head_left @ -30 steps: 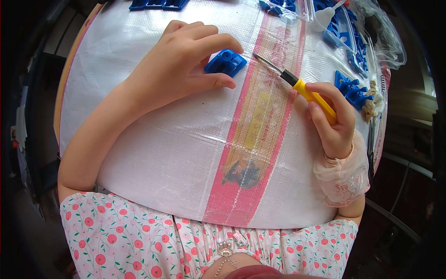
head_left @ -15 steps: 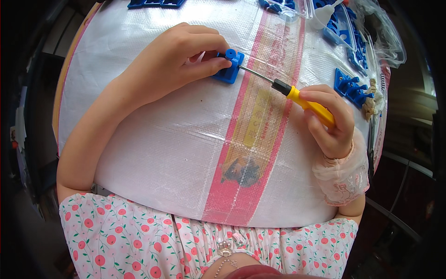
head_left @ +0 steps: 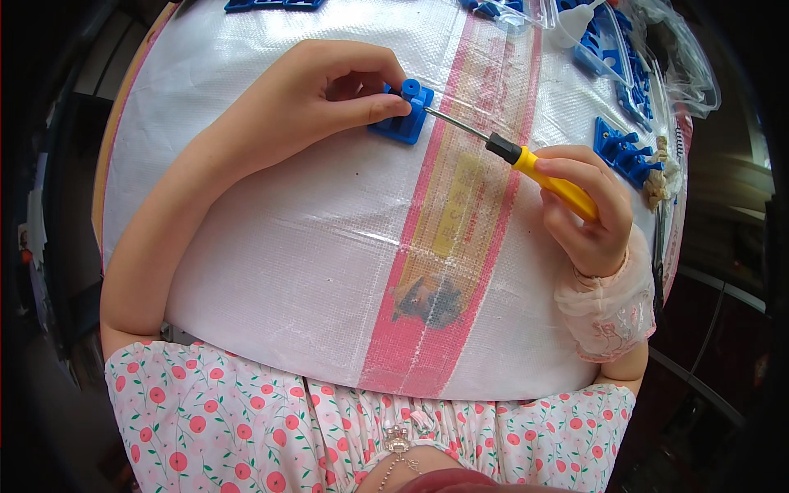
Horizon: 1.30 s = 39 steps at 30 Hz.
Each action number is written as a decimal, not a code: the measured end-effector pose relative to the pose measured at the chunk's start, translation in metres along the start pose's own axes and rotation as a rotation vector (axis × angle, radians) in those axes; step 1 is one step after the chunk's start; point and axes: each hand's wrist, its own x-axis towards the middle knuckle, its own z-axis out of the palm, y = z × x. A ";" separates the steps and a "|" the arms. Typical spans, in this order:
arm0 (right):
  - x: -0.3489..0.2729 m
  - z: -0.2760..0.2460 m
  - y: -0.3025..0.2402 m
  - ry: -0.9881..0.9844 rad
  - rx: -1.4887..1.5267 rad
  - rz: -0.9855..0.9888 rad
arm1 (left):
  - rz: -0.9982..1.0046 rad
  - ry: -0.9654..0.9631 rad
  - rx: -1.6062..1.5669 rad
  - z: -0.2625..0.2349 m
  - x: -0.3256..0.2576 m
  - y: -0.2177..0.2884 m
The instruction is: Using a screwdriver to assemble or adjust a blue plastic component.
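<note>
A blue plastic part [head_left: 403,127] with a flat base and a raised round knob lies on the covered table. Its upper section is pinched between the thumb and forefinger of my left hand [head_left: 337,86], which hide some of it. My right hand [head_left: 593,209] is wrapped round the yellow handle of a screwdriver [head_left: 567,187] with a black collar. The metal shaft slants up and left, and its tip meets or nearly meets the right side of the blue part; contact is too small to tell.
Beyond my right hand lies a blue part with several prongs [head_left: 626,154], beside a crumpled tan scrap [head_left: 656,182]. At the far right are clear containers of blue pieces [head_left: 604,57], a white squeeze bottle [head_left: 573,25] and a clear bag [head_left: 682,66]. More blue parts [head_left: 275,4] lie at the far edge.
The blue part has turned slightly under my left fingers. My right hand and the screwdriver have shifted a little to the right, and the tip has moved slightly up.
</note>
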 end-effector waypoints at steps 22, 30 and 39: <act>0.001 0.004 0.001 0.028 -0.017 0.022 | 0.178 0.059 0.033 0.001 0.000 -0.010; 0.003 0.006 0.004 -0.006 -0.017 -0.070 | 0.118 0.023 0.067 -0.002 -0.002 -0.014; 0.003 0.002 -0.005 -0.132 -0.030 0.022 | 0.248 0.063 0.115 0.002 0.001 -0.013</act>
